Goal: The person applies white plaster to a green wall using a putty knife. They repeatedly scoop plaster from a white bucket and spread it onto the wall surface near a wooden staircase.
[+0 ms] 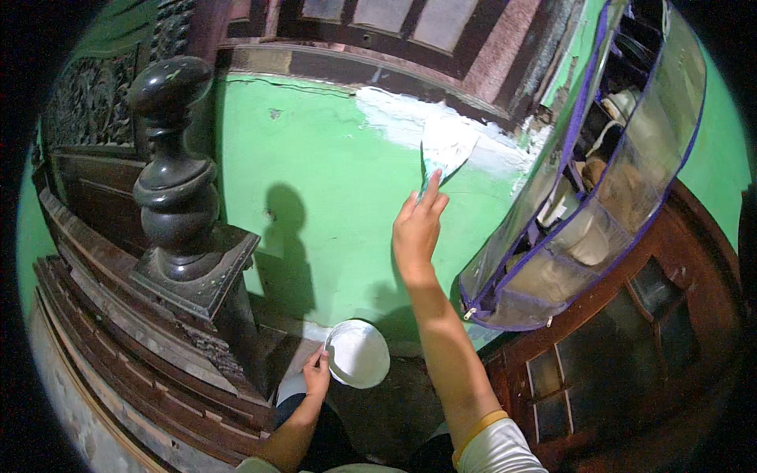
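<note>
My right hand point(419, 232) is closed round the handle of a putty knife point(446, 147), with the index finger stretched along it. White paste covers the knife's wide blade, which lies against the green wall point(331, 173) just under the window frame. Around the blade a white filler patch point(394, 114) spreads along the top of the wall. Low in front of me, my left hand point(317, 373) grips the rim of a round white tub point(359, 355). The tub's inside looks white; how full it is I cannot make out.
A dark turned wooden post point(177, 189) stands at the left, above stacked dark timber point(150, 370). At the right hangs a clear, purple-edged organizer point(587, 205) with items inside, near the patch. Below it is a brown glass-paned wooden door point(607, 355). A window frame point(315, 63) borders the wall's top.
</note>
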Available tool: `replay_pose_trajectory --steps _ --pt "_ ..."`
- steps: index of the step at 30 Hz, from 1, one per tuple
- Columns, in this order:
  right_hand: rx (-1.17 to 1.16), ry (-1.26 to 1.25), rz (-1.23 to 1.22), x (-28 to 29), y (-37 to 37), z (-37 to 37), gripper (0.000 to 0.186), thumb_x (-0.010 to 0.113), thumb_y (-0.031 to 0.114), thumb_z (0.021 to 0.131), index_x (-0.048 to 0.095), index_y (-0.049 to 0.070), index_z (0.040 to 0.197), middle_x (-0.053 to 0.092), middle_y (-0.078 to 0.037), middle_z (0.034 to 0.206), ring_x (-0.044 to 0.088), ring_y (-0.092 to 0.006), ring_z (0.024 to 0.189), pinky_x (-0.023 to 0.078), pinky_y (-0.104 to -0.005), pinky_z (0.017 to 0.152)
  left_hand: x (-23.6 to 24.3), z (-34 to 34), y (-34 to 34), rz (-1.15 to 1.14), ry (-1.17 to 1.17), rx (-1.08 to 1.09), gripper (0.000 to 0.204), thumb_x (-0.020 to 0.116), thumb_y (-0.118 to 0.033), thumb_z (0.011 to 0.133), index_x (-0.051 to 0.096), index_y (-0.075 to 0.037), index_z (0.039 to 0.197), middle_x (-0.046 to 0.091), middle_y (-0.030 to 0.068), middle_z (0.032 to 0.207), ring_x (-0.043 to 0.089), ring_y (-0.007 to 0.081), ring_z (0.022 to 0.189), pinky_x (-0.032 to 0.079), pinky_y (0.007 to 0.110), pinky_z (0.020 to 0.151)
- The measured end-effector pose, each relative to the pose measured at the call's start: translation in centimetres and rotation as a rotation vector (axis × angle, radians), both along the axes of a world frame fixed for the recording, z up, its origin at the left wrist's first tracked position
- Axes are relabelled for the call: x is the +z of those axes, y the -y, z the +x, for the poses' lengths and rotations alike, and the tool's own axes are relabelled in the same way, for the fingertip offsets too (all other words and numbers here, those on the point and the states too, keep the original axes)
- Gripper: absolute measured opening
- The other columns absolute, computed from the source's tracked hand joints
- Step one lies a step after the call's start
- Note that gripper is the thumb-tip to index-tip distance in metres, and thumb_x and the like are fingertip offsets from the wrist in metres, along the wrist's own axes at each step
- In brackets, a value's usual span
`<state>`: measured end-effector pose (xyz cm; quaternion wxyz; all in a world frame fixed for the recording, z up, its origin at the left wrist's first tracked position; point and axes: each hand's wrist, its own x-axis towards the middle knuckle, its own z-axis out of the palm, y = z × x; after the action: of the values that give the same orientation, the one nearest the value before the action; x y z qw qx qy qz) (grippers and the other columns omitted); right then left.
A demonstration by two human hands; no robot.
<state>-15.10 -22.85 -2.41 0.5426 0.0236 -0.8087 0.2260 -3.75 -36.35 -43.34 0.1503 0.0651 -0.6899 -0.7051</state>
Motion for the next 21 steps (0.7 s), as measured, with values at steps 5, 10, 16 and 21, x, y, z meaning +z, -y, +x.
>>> replay_pose_trajectory --steps 5,10,16,21 --pt "0.097 0.212 0.038 -4.6 3.0 2.1 0.062 0.051 0.012 0.098 0.023 0.005 0.152 0.048 -0.025 0.113 0.059 -0.0435 0.089 0.051 -0.0483 0.076 1.8 0.2 -0.1 -0.004 -0.013 0.025 0.031 0.062 -0.022 0.095 0.068 0.0 0.116 0.069 0.0192 0.11 0.064 0.0292 0.105 0.047 0.037 0.096" --pt "0.375 -0.033 0.169 -3.7 3.0 5.1 0.057 0.059 0.013 0.094 0.035 -0.002 0.144 0.052 -0.027 0.12 0.061 -0.0403 0.098 0.048 -0.0448 0.092 3.0 0.8 1.2 0.065 0.108 0.043 0.034 0.059 -0.023 0.097 0.066 0.003 0.118 0.068 0.0193 0.115 0.063 0.0286 0.108 0.046 0.036 0.097" --pt "0.369 0.607 -0.005 -2.2 -2.3 15.1 0.027 0.066 0.022 0.092 0.066 0.001 0.109 0.069 -0.016 0.099 0.066 -0.0262 0.084 0.052 -0.0358 0.078 5.5 -0.5 2.4 0.082 0.027 0.083 0.048 0.048 -0.036 0.103 0.062 0.007 0.118 0.068 0.013 0.113 0.059 0.0191 0.105 0.044 0.032 0.097" --pt "0.465 0.936 0.329 -4.7 -3.8 17.5 0.026 0.064 0.021 0.09 0.066 0.001 0.106 0.068 -0.022 0.096 0.065 -0.0397 0.089 0.052 -0.0436 0.079 9.2 0.9 3.3 0.176 0.016 0.015 0.043 0.048 -0.032 0.102 0.063 0.005 0.118 0.068 0.009 0.109 0.059 0.0167 0.102 0.043 0.029 0.096"
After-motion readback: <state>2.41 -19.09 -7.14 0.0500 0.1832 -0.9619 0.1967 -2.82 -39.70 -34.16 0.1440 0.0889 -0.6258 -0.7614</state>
